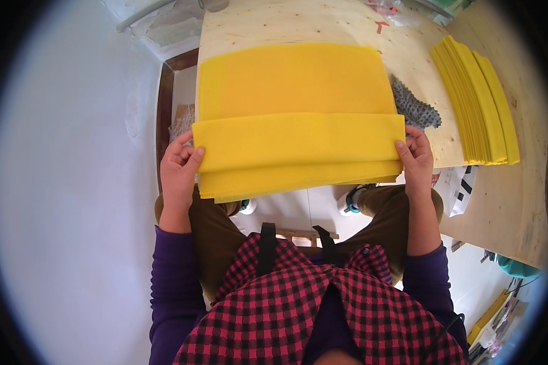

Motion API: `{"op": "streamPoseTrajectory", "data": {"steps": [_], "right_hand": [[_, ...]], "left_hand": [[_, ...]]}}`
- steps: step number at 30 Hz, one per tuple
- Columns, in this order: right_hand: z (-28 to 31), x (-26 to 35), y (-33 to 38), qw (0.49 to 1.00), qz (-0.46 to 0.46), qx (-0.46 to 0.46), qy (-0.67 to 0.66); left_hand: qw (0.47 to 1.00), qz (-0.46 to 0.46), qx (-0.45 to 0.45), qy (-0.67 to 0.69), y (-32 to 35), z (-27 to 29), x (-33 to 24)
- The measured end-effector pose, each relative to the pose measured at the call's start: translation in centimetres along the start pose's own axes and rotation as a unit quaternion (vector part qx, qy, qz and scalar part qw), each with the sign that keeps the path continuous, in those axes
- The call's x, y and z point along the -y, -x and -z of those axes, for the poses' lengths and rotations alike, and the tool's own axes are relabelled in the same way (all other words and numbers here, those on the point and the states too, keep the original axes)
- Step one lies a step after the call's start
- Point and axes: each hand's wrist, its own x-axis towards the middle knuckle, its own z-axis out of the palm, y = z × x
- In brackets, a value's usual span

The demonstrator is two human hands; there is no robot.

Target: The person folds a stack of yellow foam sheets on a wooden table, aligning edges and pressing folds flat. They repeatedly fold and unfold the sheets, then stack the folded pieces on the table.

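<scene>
A yellow cloth [298, 141] is stretched between my two hands, its near part folded into a band over the flat yellow sheet [292, 79] behind it. My left hand [181, 164] pinches the band's left end between thumb and fingers. At the right end, my right hand [415, 159] grips it the same way, thumb on top. Lower layers of yellow cloth hang past the table's near edge, above my lap. What lies beneath the layers is hidden.
To the right, a stack of folded yellow cloths [474, 103] lies on the pale wooden table [256, 27]. A grey bumpy cloth [413, 104] sits beside the sheet. A white wall [73, 182] rises on the left. A white bag [460, 190] hangs below the table edge.
</scene>
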Motion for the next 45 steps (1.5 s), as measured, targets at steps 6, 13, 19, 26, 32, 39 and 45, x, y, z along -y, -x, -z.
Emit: {"op": "streamPoseTrajectory", "data": {"steps": [6,13,19,26,32,39,45], "right_hand": [[-0.1,0.0,-0.2,0.999,-0.011,-0.014,0.041],[-0.1,-0.5,-0.3,0.999,0.016,-0.018,0.045],[-0.2,-0.7,-0.3,0.995,0.043,-0.023,0.082],[-0.4,-0.6,-0.3,0.994,0.051,-0.025,0.097],[-0.2,-1.4,-0.5,0.992,0.066,-0.022,0.107],[0.1,-1.5,-0.8,0.994,0.051,-0.022,0.093],[-1.5,4.6,1.4,0.945,0.206,-0.045,0.251]], "left_hand": [[0.999,-0.025,-0.022,-0.018,0.3,-0.3,0.6],[0.985,-0.075,-0.057,-0.144,0.4,-0.5,0.9],[0.979,-0.085,-0.057,-0.179,0.2,-0.5,1.2],[0.976,-0.120,-0.055,-0.172,0.2,-0.4,1.6],[0.976,-0.120,-0.053,-0.174,0.0,-0.2,1.9],[0.980,-0.091,-0.040,-0.172,0.1,-0.5,1.5],[0.985,-0.087,-0.039,-0.144,0.0,-0.4,1.8]]}}
